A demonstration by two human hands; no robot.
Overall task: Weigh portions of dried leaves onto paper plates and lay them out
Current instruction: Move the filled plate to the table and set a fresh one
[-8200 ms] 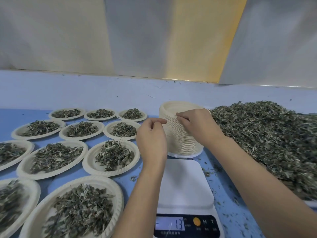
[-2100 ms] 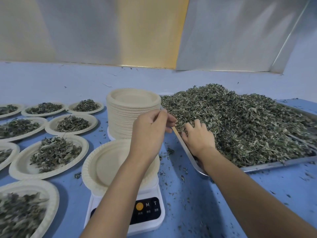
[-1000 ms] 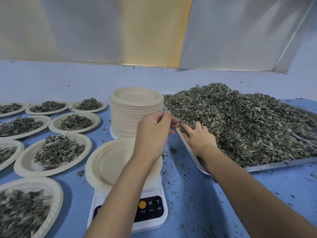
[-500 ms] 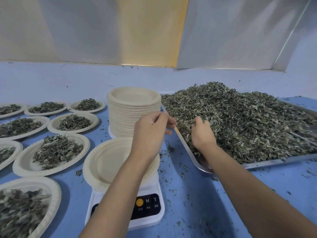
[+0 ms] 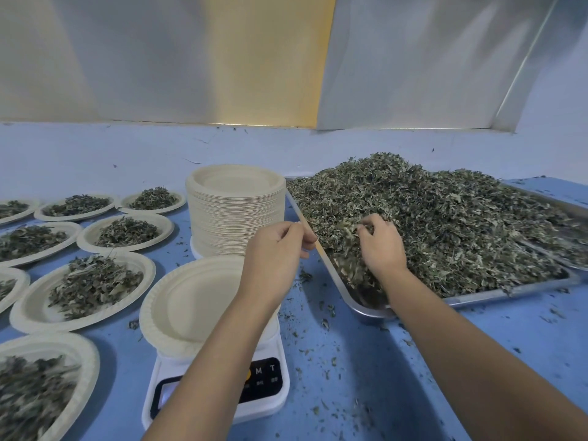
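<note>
Filled paper plates (image 5: pixel 92 281) lay in rows at the left of the frame. Right of them an empty paper plate (image 5: pixel 191 300) sat on the scale (image 5: pixel 216 393) at lower centre, with the plate stack (image 5: pixel 235 211) behind it. The left grip (image 5: pixel 275 253) hovered above that plate, fingers curled in near the tray (image 5: pixel 509 289) rim. Whether it pinched anything could not be told. The right grip (image 5: pixel 380 246) was sunk in the near edge of the dried leaves (image 5: pixel 461 224), heaped at the right, fingers curled round a clump.

The leaves looked very light, brittle and loose, likely to crumble and shed, as the crumbs on the worktop (image 5: pixel 366 361) suggested. They would be best taken as a loose, cupped handful from the edge of the heap.

A second earlier the right grip had lain flat and spread on the heap; it had since closed. The plate on the scale remained empty.
</note>
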